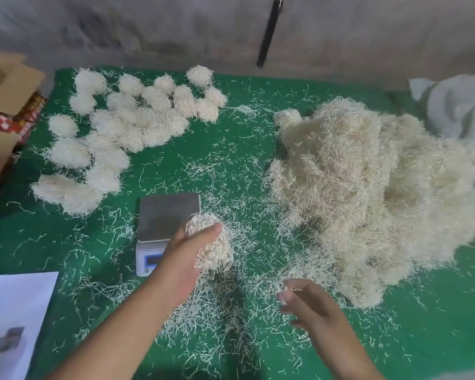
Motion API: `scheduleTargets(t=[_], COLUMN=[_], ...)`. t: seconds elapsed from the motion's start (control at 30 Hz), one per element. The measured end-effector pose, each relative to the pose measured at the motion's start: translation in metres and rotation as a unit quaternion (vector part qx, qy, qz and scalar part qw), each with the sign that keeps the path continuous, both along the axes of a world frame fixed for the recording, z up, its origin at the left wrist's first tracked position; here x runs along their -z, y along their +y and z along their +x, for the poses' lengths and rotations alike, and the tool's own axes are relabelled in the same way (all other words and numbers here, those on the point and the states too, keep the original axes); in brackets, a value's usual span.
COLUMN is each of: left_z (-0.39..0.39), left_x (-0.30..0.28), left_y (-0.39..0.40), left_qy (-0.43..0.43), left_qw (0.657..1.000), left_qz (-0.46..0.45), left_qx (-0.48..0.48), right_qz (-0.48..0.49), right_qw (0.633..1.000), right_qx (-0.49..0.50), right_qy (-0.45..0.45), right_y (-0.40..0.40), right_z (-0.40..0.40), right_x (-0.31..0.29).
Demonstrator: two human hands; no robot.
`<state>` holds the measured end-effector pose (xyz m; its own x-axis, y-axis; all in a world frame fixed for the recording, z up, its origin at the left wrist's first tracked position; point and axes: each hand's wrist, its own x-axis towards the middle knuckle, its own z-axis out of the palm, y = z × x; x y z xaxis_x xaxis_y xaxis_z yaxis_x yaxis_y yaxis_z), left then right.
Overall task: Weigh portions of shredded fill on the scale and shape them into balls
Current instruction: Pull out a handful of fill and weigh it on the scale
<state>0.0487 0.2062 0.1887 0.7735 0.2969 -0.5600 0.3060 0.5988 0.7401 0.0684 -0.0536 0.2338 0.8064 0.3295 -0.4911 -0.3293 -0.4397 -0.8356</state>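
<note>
Head view looked down on a green table littered with loose pale shreds. A big heap of shredded fill covered the right side, with a crumpled grey cloth just behind it at the far right edge. Finished balls lay clustered at the far left, many touching one another. Beside them, off the table's left edge, stood an open cardboard box with red packets showing inside; their print was too blurred to read. A white sheet lay at the near left corner. The scale sat near the middle, its steel plate bare, its front partly hidden by the left hand. That hand gripped a portion of fill, fingers curled round it, just right of the scale. The right hand hovered low over scattered shreds, fingers loosely bent and blurred, a few strands at the fingertips.
</note>
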Motion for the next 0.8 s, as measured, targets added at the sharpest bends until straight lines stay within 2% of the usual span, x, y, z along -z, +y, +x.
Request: scheduleTargets(t=[0.03,0.1,0.23,0.3,0.4,0.5,0.57,0.63,0.7,0.8], left_z=[-0.008,-0.022,-0.045,-0.055,-0.07,-0.077,-0.081,-0.087,-0.092,-0.093], left_x=[-0.01,-0.028,-0.049,-0.057,-0.061,-0.069,-0.076,-0.082,-0.09,-0.104], left_y=[-0.015,-0.043,-0.082,-0.095,-0.107,-0.12,-0.127,-0.127,-0.134,-0.14], left_qy=[-0.009,-0.033,-0.044,-0.038,0.001,0.053,0.066,0.034,0.016,0.011], left_qw=[1.0,0.997,0.993,0.99,0.981,0.972,0.979,0.98,0.98,0.975], left_qz=[-0.016,-0.056,-0.046,-0.006,-0.048,-0.02,0.065,0.015,0.134,0.181], left_qx=[-0.015,-0.042,-0.098,-0.134,-0.189,-0.229,-0.184,-0.197,-0.146,-0.126], right_qz=[-0.012,0.025,0.041,0.096,0.141,0.145,0.146,0.129,0.126,0.141], right_qw=[0.998,0.985,0.955,0.954,0.957,0.951,0.951,0.95,0.95,0.953], right_qx=[-0.06,-0.144,-0.197,-0.194,-0.208,-0.23,-0.243,-0.262,-0.268,-0.251], right_qy=[-0.022,-0.088,-0.219,-0.206,-0.149,-0.149,-0.121,-0.111,-0.102,-0.096], right_y=[0.011,0.034,0.04,0.029,0.01,-0.001,-0.009,-0.017,-0.025,-0.037], right_z=[0.006,0.011,0.008,0.007,0.004,0.001,0.004,0.008,0.012,0.013], right_x=[-0.014,-0.025,-0.029,-0.024,-0.022,-0.027,-0.03,-0.034,-0.036,-0.036])
